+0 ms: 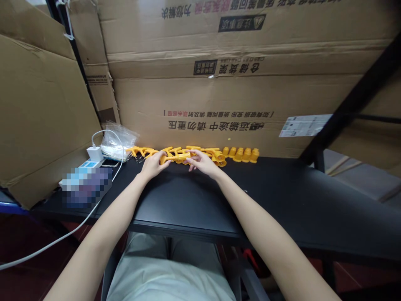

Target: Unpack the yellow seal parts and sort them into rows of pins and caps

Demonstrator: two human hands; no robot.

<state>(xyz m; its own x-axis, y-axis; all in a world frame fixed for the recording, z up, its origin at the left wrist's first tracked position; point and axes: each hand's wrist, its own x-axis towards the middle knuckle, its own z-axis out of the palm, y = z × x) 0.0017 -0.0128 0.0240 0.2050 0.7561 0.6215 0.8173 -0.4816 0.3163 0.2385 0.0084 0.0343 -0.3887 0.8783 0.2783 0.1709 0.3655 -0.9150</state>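
My left hand [153,165] and my right hand [205,163] meet above the black tabletop, near its back. Between them lies a yellow plastic piece [180,156], long and narrow with a rounded tube-like part; both hands have their fingers closed on it. Just behind the hands runs a row of branching yellow pieces [142,151], some with small dark chains. Flared yellow pieces [219,158] lie close to my right hand. Farther right, several yellow cup-shaped pieces [247,155] stand in a group. My fingers partly hide the held piece.
Large cardboard sheets [194,92] wall off the back and left. On the left are a clear plastic bag [115,140], a phone [110,163], a power strip with a white charger [94,153], and a white cable [69,232]. A black metal post [354,94] slants at right.
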